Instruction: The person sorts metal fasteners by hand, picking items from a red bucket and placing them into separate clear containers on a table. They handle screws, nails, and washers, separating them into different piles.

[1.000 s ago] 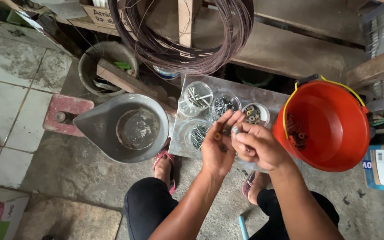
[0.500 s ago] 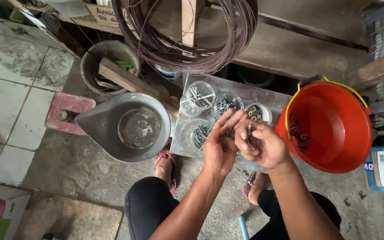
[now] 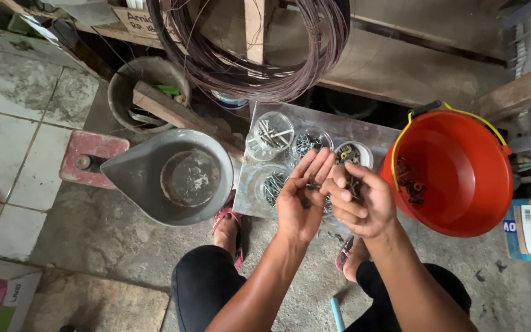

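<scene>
While your left hand (image 3: 299, 206) lies palm-up with fingers spread, cupping small dark fasteners (image 3: 307, 200), your right hand (image 3: 361, 203) pinches a thin metal screw (image 3: 353, 182) above the sheet's near edge. Half a second ago that screw stood higher. Clear round tubs (image 3: 270, 132) sit on the shiny metal sheet (image 3: 364, 132), beside a glossy orange bucket (image 3: 462, 178) on rough concrete.

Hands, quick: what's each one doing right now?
Left hand: open, palm up, small hardware lying in the palm.
Right hand: fingers curled, picking at the left palm; whether it grips a piece cannot be told.
</scene>
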